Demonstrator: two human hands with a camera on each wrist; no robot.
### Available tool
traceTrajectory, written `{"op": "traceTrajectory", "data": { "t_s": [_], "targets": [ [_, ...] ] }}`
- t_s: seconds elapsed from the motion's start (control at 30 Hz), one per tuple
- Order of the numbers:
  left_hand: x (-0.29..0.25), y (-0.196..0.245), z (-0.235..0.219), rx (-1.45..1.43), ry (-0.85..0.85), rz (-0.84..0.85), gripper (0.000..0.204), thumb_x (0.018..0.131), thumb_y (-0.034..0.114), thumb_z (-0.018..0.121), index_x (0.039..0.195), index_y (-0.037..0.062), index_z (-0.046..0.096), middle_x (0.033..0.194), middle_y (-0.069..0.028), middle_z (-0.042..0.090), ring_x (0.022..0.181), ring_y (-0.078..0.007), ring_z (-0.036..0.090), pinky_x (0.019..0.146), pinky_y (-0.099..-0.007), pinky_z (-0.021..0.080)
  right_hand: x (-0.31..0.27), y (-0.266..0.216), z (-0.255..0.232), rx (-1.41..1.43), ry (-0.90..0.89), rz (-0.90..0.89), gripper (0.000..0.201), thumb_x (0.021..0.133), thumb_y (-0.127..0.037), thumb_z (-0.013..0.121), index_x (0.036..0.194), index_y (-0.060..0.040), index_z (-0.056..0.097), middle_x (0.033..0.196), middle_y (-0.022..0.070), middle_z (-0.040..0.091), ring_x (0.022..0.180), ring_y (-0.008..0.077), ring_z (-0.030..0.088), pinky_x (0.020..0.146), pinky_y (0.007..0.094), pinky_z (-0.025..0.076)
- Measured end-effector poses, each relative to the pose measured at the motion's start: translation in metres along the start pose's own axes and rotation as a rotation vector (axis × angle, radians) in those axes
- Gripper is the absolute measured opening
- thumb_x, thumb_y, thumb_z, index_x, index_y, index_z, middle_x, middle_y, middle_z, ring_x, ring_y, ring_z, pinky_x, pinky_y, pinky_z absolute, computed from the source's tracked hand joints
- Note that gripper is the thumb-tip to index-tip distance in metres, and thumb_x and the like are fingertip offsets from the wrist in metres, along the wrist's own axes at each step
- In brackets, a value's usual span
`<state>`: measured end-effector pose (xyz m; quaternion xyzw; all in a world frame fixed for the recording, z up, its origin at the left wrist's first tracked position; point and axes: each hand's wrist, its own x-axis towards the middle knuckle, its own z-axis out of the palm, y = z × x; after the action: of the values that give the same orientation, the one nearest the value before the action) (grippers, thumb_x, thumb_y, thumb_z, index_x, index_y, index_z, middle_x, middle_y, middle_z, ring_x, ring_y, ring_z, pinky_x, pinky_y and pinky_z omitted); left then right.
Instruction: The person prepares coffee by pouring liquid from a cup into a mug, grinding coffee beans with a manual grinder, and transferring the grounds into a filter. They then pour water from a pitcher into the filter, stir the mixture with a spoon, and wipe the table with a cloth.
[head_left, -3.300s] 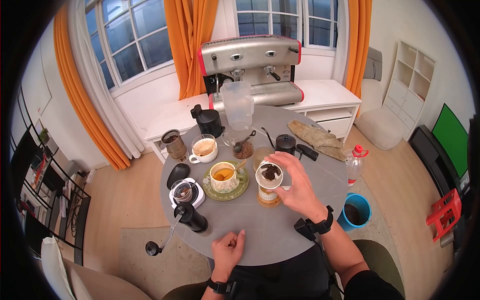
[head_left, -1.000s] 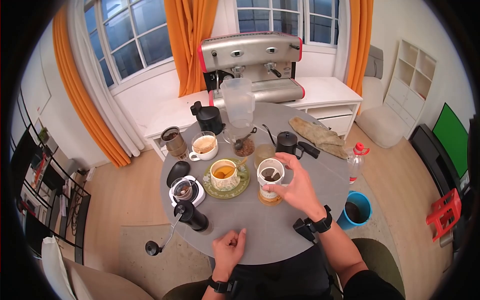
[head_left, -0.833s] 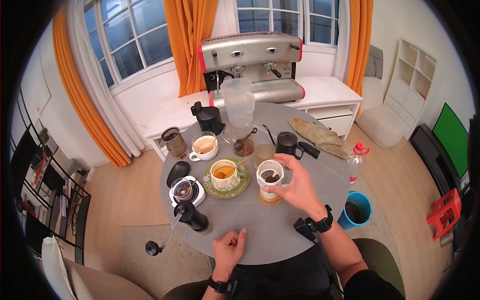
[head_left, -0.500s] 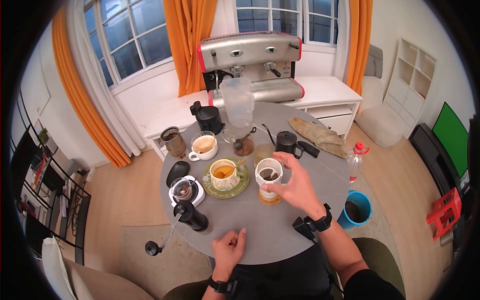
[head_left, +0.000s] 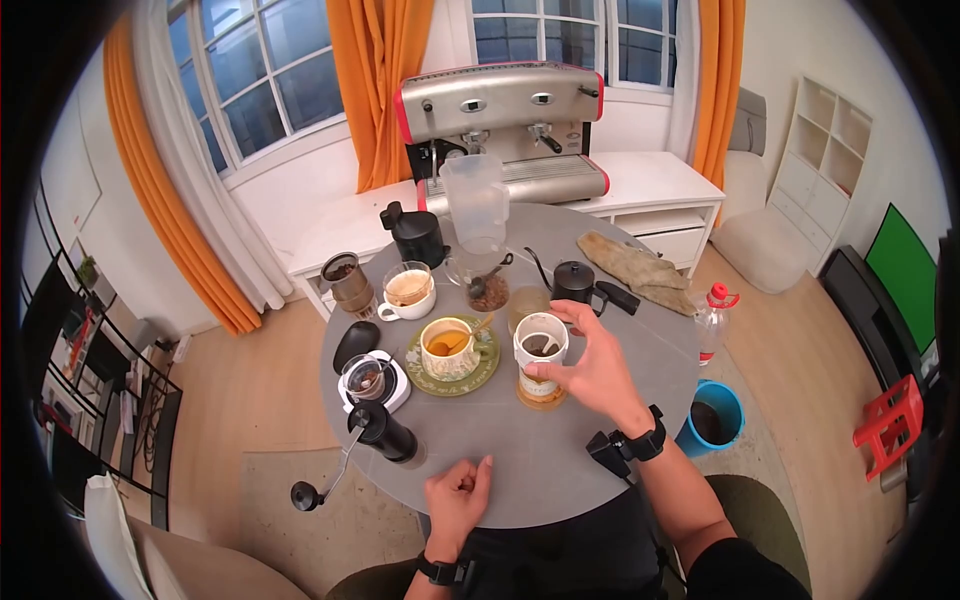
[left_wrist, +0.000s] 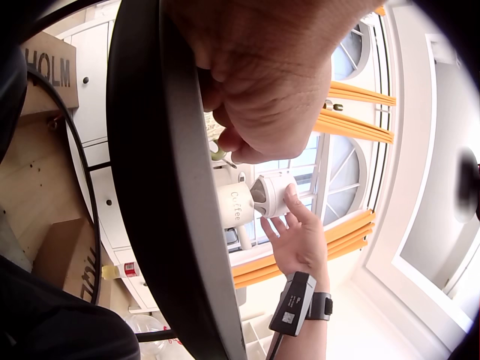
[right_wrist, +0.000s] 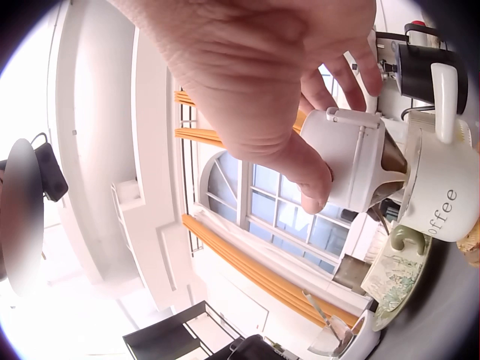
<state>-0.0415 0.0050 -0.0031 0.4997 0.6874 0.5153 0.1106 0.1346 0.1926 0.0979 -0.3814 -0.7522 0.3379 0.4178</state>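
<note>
In the head view my right hand (head_left: 603,372) grips a white, open-topped cylinder (head_left: 541,326) with dark contents inside, thumb on the near side and fingers on the far side. Below it stands a mug (head_left: 536,387) over a light brown base. The right wrist view shows the cylinder (right_wrist: 341,161) on its side-legs by the rim of the white "Coffee" mug (right_wrist: 442,180); contact is unclear. My left hand (head_left: 457,500) rests at the table's near edge, fingers loosely curled, thumb straighter, holding nothing; it also looms large in the left wrist view.
A green saucer (head_left: 474,381) with a patterned cup stands left of the mug. Farther left are a white scale (head_left: 399,388) and a hand grinder (head_left: 385,436). A black kettle (head_left: 573,284), clear jug (head_left: 476,203) and crumpled cloth (head_left: 640,272) lie behind. A blue bucket (head_left: 712,418) stands right.
Since the earliest frame, the dark contents have gone from near the rim to deeper inside, showing more white inner wall. My right hand and the cylinder have shifted slightly. My left hand has stayed put.
</note>
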Motion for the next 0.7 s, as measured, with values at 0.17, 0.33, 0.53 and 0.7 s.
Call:
{"op": "traceTrajectory", "data": {
  "t_s": [0.17, 0.33, 0.53, 0.7],
  "targets": [
    [0.0001, -0.0001, -0.0007, -0.001, -0.001, -0.009, 0.041, 0.092, 0.016, 0.082, 0.063, 0.0005, 0.057, 0.048, -0.0071, 0.043, 0.042, -0.0148, 0.037, 0.045, -0.0309, 0.033, 0.0010, 0.0061, 0.0015, -0.006, 0.024, -0.035, 0.086, 0.072, -0.025, 0.096, 0.144, -0.0036, 0.053, 0.140, 0.0168, 0.062, 0.133, 0.0322, 0.059, 0.111, 0.0431, 0.047],
    [-0.0004, -0.0001, -0.0004, 0.001, -0.004, -0.010, 0.041, 0.092, 0.017, 0.082, 0.064, 0.0004, 0.058, 0.048, -0.0069, 0.044, 0.042, -0.0142, 0.037, 0.045, -0.0306, 0.034, 0.0001, 0.0035, 0.0017, -0.007, -0.008, 0.001, 0.086, 0.072, -0.024, 0.096, 0.143, -0.0034, 0.053, 0.140, 0.0167, 0.062, 0.134, 0.0324, 0.058, 0.112, 0.0432, 0.046],
    [-0.0003, -0.0002, -0.0011, -0.005, 0.000, -0.006, 0.041, 0.092, 0.017, 0.082, 0.064, 0.0001, 0.058, 0.048, -0.0067, 0.044, 0.043, -0.0136, 0.037, 0.045, -0.0309, 0.034, 0.0000, 0.0063, 0.0040, 0.009, 0.017, -0.055, 0.086, 0.072, -0.024, 0.097, 0.143, -0.0035, 0.053, 0.141, 0.0169, 0.062, 0.135, 0.0322, 0.057, 0.112, 0.0433, 0.045],
    [0.0002, 0.0015, -0.0005, -0.005, 0.000, -0.009, 0.041, 0.092, 0.017, 0.082, 0.064, 0.0003, 0.058, 0.047, -0.0066, 0.044, 0.042, -0.0135, 0.037, 0.045, -0.0310, 0.033, 0.0004, 0.0019, 0.0004, -0.018, 0.006, -0.044, 0.086, 0.073, -0.024, 0.096, 0.145, -0.0032, 0.052, 0.141, 0.0166, 0.062, 0.135, 0.0328, 0.057, 0.112, 0.0436, 0.046]
  ]
}}
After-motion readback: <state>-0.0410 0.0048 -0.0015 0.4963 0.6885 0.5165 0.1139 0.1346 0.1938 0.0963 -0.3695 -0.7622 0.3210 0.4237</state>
